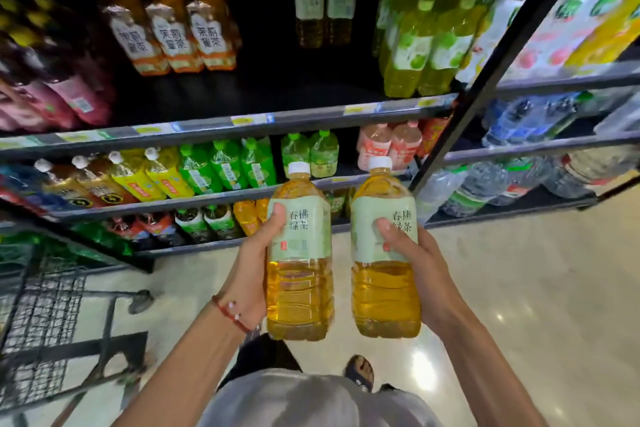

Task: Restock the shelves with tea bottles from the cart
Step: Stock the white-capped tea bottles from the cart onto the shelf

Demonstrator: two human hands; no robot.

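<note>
Tea bottles [299, 288], pale-green "春拂绿茶" labels [363, 218]

Person's left hand [258, 274] gripping left tea bottle [299, 291], right hand [415, 263] gripping right tea bottle [384, 298], shelves [242, 128] ahead, cart [45, 315] left.

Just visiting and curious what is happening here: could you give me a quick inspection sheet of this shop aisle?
Surface: shelf has a dark gap in the middle, with two pale-labelled bottles at its back.
Job's things: two amber tea bottles with white caps, left bottle and right bottle, held caps up in front of the shelves; wire cart at lower left.
Clutter: nothing seen.
Grippers: left hand grips the left bottle and right hand grips the right bottle, each at the label.
Cables: nothing seen.
Surroundings: glossy floor; water bottles on the next rack.
</note>
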